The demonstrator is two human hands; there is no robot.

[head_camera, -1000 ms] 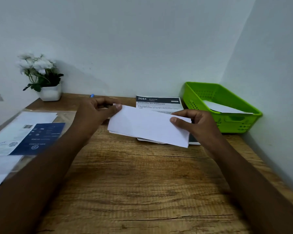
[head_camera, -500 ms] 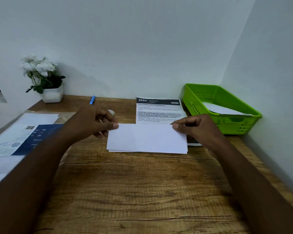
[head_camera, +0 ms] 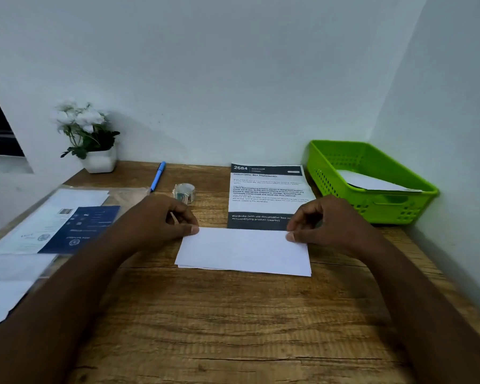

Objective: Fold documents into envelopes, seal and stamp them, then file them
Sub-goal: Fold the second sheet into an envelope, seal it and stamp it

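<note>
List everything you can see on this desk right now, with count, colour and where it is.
folded paper: one, white, desk centre, flat
printed sheet: one, white with dark bands, behind the folded paper
basket: one, green, back right corner
paper in basket: one, white
tape roll: one, clear, centre back
pen: one, blue, back, left of the tape roll
potted flowers: one, white blooms, white pot, back left
plastic-wrapped leaflets: a stack, blue and white, left edge
desk: one, brown wood
left hand: pinches the paper's far left corner
right hand: pinches its far right corner

We are seeing: folded white paper [head_camera: 244,252] lying flat on desk | printed document [head_camera: 266,189] lying behind it, touching.
</note>
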